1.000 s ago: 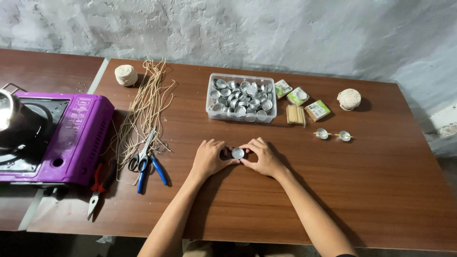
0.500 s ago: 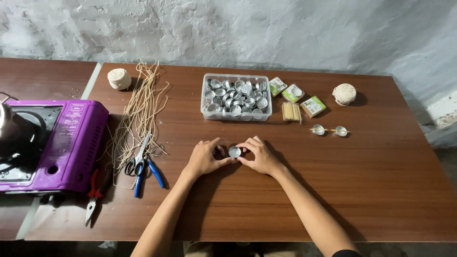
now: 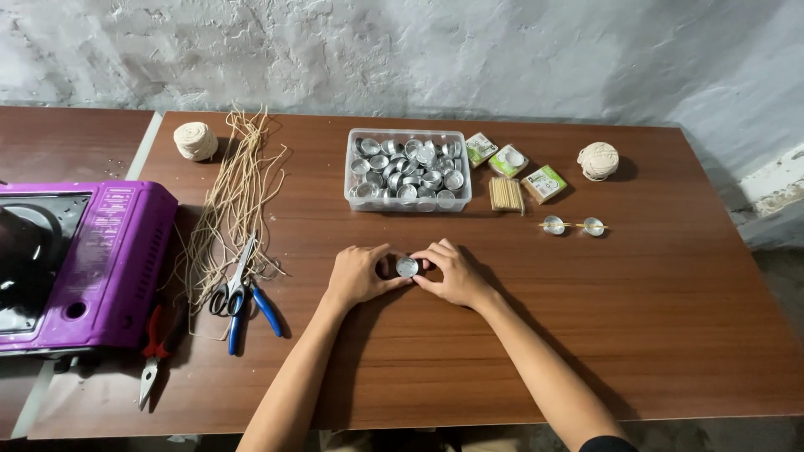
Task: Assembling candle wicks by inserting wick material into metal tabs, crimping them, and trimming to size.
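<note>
1. 2 hands meet at table (image 3: 670,335) centre: left hand (image 3: 358,274) and right hand (image 3: 456,274) both rest on the wood, fingertips pinching 1 small silver metal cup (image 3: 407,267) between them. Cup sits upright on the table, open side up; each grip is curled onto its rim from either side.
2. Left of the hands: scissors (image 3: 230,285) lying across blue-handled pliers (image 3: 251,308), touching. Red-handled pliers (image 3: 153,347) nearer the table's front-left edge.
3. Far left: purple portable stove (image 3: 92,259), partly over the seam to the next table.
4. Bundle of loose tan cords (image 3: 230,197) runs from the scissors toward the back edge; ball of twine (image 3: 195,141) just beside its far end.
5. Right of the hands, further back: 2 silver cups on a thin stick (image 3: 574,225).
6. Behind the hands: clear plastic tub (image 3: 408,170) full of the same silver cups.
7. Just right of the tub: bundle of wooden sticks (image 3: 506,194) and 3 small green-and-white boxes (image 3: 511,161).
8. Back right: second ball of twine (image 3: 598,161), well apart from the boxes.
</note>
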